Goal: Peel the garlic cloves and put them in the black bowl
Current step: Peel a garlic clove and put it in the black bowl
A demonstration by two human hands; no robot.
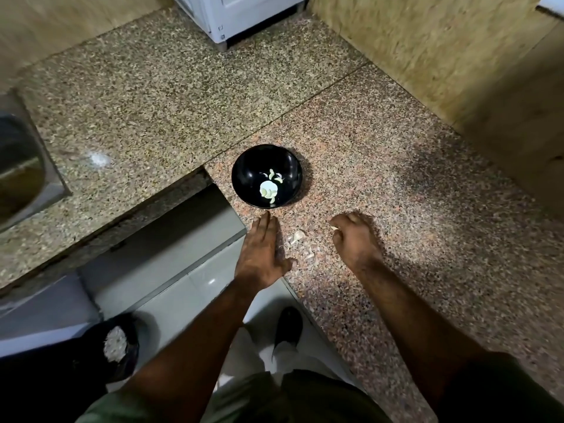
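The black bowl point(266, 175) stands on the speckled granite counter point(366, 166) and holds several pale peeled garlic cloves point(269, 188). My left hand point(262, 254) lies flat with straight fingers on the counter just below the bowl. My right hand point(354, 236) is to its right, fingers curled, pinching a small garlic clove point(335, 228) at the fingertips. Between the two hands lie a loose clove point(297, 236) and bits of papery skin point(309, 255).
A steel sink point(21, 169) is set into the counter at far left. A white appliance point(241, 16) stands at the back. Wooden walls close the right side. Below the counter edge are a tiled floor, my shoe point(288, 328) and a black bin point(117, 346).
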